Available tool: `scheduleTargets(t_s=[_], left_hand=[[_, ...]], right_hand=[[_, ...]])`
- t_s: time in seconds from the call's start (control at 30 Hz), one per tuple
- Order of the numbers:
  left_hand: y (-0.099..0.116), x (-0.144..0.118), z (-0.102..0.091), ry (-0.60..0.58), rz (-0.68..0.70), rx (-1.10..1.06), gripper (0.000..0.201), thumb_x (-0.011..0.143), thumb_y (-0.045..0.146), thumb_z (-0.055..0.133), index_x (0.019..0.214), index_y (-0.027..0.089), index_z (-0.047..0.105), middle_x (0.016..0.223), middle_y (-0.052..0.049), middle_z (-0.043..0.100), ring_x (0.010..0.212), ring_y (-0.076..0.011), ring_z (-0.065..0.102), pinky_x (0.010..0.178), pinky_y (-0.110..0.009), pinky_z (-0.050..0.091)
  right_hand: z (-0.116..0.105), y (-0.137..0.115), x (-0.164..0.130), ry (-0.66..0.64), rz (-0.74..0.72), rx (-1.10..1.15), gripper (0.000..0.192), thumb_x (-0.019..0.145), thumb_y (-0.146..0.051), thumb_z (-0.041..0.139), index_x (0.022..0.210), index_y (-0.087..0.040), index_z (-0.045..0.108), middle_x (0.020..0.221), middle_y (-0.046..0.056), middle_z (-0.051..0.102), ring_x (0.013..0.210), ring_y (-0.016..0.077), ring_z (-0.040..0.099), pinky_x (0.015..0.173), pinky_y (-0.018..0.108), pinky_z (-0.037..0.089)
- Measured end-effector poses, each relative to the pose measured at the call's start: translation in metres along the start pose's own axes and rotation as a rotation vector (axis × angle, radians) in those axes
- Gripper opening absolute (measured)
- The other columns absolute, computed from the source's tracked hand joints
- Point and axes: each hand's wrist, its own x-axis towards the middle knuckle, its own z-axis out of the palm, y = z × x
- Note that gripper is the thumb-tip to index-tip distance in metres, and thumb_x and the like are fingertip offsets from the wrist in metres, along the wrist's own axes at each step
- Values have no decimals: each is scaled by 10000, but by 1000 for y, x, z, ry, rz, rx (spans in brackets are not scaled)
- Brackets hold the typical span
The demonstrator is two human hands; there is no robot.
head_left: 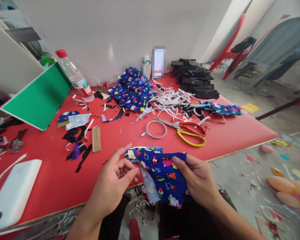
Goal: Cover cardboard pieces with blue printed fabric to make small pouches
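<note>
A small blue cartoon-print cloth piece (165,175) is pinched by both hands (115,181) (197,180); many cut scraps (170,100) already lie far on the red desk (52,180).

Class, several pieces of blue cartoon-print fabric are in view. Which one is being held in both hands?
The piece at the table's near edge, pinched between the left hand and right hand. The heap and strip lie untouched farther back.

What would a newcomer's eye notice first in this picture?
Probably the blue patterned fabric piece, held between the left hand and the right hand at the near edge of the red table. Behind it lie orange-and-yellow-handled scissors and a heap of white paper strips.
</note>
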Motion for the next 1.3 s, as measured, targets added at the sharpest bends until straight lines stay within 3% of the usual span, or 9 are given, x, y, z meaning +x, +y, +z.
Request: scheduleTargets(t_s=[0.13, 0.33, 0.43, 0.63, 0.77, 0.87, 0.97, 1.1, 1.3], left_hand=[[5, 1, -9, -34, -5, 140, 448, 1004, 320, 639, 1437, 270, 538, 796, 37, 627, 680, -124, 670, 697, -253, 581], [4, -10, -21, 62, 390, 500, 452, 977, 317, 697, 1404, 400, 573, 1195, -25, 674, 1104, -195, 688, 964, -327, 592], [-3, 2, -27, 13, 488, 787, 594, 978, 296, 676, 1518, 431, 466, 1556, -32, 548, 1449, -271, 521, 1187, -471, 480], [-20, 31, -31, 51, 472, 1063, 622, 980, 316, 671, 1558, 333, 442, 1459, -82, 639, 1374, -327, 578, 1136, -567, 510], [-17, 26, -21, 107, 481, 1063, 656, 928, 347, 766, 1520, 289, 489, 1224, -72, 724, 1169, -313, 653, 1023, -526, 566], [-10, 15, -27, 189, 476, 979, 653, 901, 435, 797, 1472, 272, 527, 1224, -84, 713, 1121, -291, 683, 990, -463, 576], [-1, 6, -58, 592, 427, 1057, 298, 992, 435, 655, 1197, 220, 673, 1144, -115, 708, 1057, -300, 702, 938, -450, 565], [0, 11, -108, 1072, 133, 1211, 327, 960, 486, 646, 1105, 197, 692, 1104, -158, 720, 1079, -376, 678, 872, -471, 540], [-10, 29, -131, 980, 2, 1284, 158, 949, 296, 582, 893, 206, 699, 996, -156, 731, 949, -359, 691, 768, -424, 492]], right_hand=[[-6, -6, -1, 42, -73, -228, 440, 963, -554, 658, 695, -205, 655, 557, -7, 681, 432, 151, 600, 377, 221, 453], [-24, -23, -13, -266, -919, -540, 280, 1119, -280, 436, 1139, -249, 713, 622, -32, 715, 483, 120, 641, 534, 240, 498], [-38, -28, -17, -341, -1092, -558, 292, 1132, -282, 398, 1227, -266, 674, 518, -70, 590, 431, 124, 552, 552, 274, 484], [-81, -34, 33, 471, -708, -680, 368, 1003, -459, 633, 718, -228, 671, 566, -22, 647, 448, 143, 544, 424, 258, 380], [-93, -56, 104, 266, -362, -1093, 628, 1024, -691, 394, 716, -205, 645, 582, 10, 599, 541, 168, 520, 522, 287, 372], [-85, -70, 134, 253, -323, -1228, 566, 978, -687, 522, 983, -175, 764, 624, 56, 661, 600, 210, 570, 587, 334, 320], [-66, -72, 130, 400, -501, -1290, 548, 1012, -554, 575, 1413, -186, 643, 991, 135, 794, 846, 255, 697, 683, 368, 376], [-32, -64, 106, 325, -763, -1111, 379, 1003, -411, 652, 1330, -224, 698, 1075, 95, 801, 921, 235, 730, 788, 336, 481], [22, -54, 88, -62, -806, -966, 347, 1046, -417, 576, 1288, -202, 701, 1106, 101, 798, 992, 262, 753, 822, 366, 546]])
